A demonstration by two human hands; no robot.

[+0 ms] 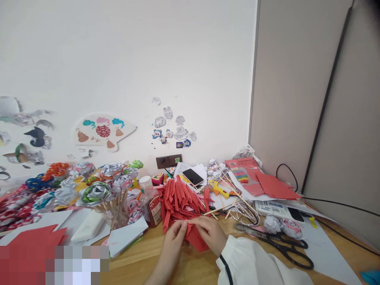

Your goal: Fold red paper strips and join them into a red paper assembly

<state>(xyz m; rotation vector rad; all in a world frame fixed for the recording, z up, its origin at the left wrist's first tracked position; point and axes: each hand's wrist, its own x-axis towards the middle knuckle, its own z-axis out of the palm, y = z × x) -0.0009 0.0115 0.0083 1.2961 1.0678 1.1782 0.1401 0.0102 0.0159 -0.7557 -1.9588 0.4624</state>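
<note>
My left hand and my right hand meet over a piece of red paper on the wooden table. Both pinch its upper edge with fingers closed. Just behind them lies a heap of folded red paper strips. My right arm wears a white sleeve.
Paper flowers on sticks crowd the left. A glue bottle, a phone, a yellow glue gun, wooden sticks, red sheets, black scissors and cables lie around. A grey partition stands at right.
</note>
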